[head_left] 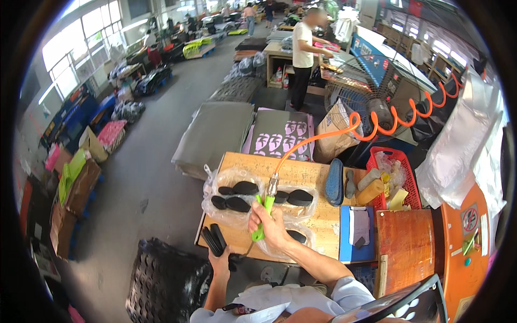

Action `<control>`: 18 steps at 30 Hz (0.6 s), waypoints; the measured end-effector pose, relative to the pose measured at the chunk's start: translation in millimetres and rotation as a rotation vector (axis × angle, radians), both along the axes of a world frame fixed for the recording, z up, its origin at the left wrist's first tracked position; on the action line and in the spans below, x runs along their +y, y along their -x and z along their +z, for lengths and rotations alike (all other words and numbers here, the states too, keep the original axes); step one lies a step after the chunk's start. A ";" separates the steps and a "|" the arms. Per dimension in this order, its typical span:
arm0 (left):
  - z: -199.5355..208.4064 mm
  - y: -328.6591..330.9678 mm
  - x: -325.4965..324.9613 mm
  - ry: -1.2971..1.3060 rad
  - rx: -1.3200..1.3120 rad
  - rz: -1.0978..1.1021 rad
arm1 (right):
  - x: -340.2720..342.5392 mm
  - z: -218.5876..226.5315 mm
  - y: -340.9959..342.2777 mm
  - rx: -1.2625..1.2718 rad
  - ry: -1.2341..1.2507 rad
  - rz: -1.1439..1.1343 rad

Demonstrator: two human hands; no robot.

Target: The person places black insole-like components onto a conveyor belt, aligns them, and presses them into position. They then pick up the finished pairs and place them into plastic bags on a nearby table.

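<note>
My right hand [271, 225] is closed round the green handle of an air blow gun [270, 202]. Its metal coupling joins an orange coiled hose [309, 141], and a thin dark nozzle points down toward my left hand. At the table's near left edge, my left hand [219, 262] grips a pair of black sole-shaped pieces [214, 239], held upright side by side. Clear plastic bags [229, 177] lie on the wooden table [318, 223] under the right hand. Similar black sole-shaped pieces [238, 203] rest on them in pairs; my right hand and forearm partly hide some.
A blue sole-shaped piece [334, 183] and a red basket [412, 183] of bottles and plastic stand at the table's right. Behind are grey sheet stacks [215, 129] and a wire fan [355, 81]. A person [303, 51] stands farther back. A black textured bundle [161, 285] sits lower left.
</note>
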State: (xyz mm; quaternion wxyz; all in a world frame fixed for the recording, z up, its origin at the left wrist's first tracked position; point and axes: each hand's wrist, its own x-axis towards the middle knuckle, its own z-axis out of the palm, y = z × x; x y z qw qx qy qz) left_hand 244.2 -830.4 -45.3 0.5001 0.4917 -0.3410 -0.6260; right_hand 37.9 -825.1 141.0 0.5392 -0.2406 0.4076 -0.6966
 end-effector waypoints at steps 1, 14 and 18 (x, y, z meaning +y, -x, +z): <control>0.1 -1.9 -0.9 0.055 -0.048 -0.020 | 0.2 -1.5 2.0 0.027 0.045 -0.006; -12.5 11.9 -8.0 -0.482 0.693 -0.249 | 10.3 -30.2 33.0 0.069 0.036 -0.156; -1.4 8.9 -14.2 -0.353 0.548 -0.351 | 51.0 -59.6 111.4 0.727 -0.230 -0.351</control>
